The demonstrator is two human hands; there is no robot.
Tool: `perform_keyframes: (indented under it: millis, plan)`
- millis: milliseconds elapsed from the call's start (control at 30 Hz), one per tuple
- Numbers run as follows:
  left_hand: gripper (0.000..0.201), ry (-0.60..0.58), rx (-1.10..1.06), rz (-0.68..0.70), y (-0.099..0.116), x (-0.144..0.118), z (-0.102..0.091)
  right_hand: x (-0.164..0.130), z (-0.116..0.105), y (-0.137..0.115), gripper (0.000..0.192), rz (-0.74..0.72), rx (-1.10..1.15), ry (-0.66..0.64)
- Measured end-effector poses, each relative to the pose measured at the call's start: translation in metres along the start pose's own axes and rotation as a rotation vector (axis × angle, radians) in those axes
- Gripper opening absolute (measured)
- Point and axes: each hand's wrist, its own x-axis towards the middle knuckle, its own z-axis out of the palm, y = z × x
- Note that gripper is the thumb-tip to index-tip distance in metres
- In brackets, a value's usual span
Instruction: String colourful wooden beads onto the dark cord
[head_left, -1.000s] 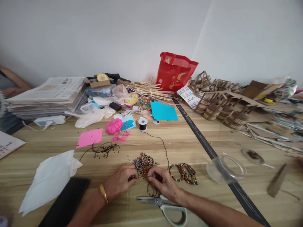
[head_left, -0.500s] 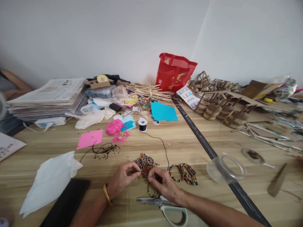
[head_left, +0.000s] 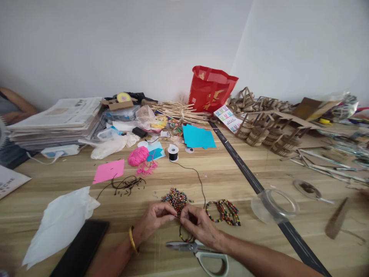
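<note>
A: What has the right hand (head_left: 201, 225) got?

B: A thin black cord (head_left: 180, 234). Its grip is pinched tight, thumb against finger.

A: And the left hand (head_left: 152, 221)?

B: Its thumb and finger tips are close together, right next to the right hand's tips. I can't tell if they pinch the cord, a bead or nothing. There's a gold bangle (head_left: 132, 240) on that wrist.

A: Where does the cord go?

B: It curls down beside the right hand in a loop, with a few little beads on it. The bottom of the loop is just by the scissors (head_left: 193, 246). I can't tell if they touch.

A: Where are the other beads?

B: A big pile of beads (head_left: 175, 198) sits on the bench (head_left: 161, 177), just past the finger tips. They're all mixed colors.

A: Anything else near?

B: Yes! Some beaded loops (head_left: 221, 209) lie by the right hand, on its outer side. Farther back stands a spool (head_left: 173, 154) with black string on it. A black phone (head_left: 82, 246) lies near the left arm, next to some white paper (head_left: 60, 227).
</note>
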Motion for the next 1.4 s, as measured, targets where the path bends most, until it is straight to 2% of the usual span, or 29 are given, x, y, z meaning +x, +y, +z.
perform_keyframes:
  millis: [500, 1400]
  plan:
    - [0.020, -0.004, -0.002, -0.038, 0.0015, -0.0016, 0.0003, -0.0004, 0.0005, -0.0001, 0.005, 0.010, 0.017, -0.016]
    - [0.023, -0.029, -0.005, -0.015, -0.0019, -0.0016, 0.0023, 0.0011, 0.0019, -0.0003, 0.012, 0.023, 0.012, -0.007]
